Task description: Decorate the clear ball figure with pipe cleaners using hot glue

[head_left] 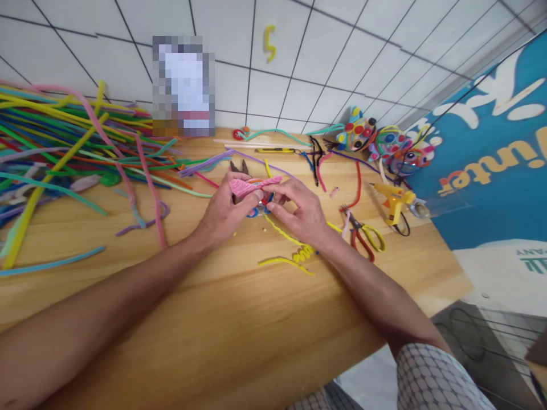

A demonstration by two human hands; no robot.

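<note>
Flat pink wound pipe-cleaner piece (250, 185): already shaped, pinched tight between your left hand (222, 213) and right hand (299, 212). Loose coloured pipe-cleaner stems (64, 136): heaped unused at your left.

One glue gun (395, 200), one scissors (367, 236), one pliers (239, 167) and one pink coil (250, 185); stems (64, 131) piled at the tabletop's (222, 319) left edge are too many to count.

Orange "inter" on blue banner (470, 210), inverted green "ANY" on white panel (499, 279)
</note>
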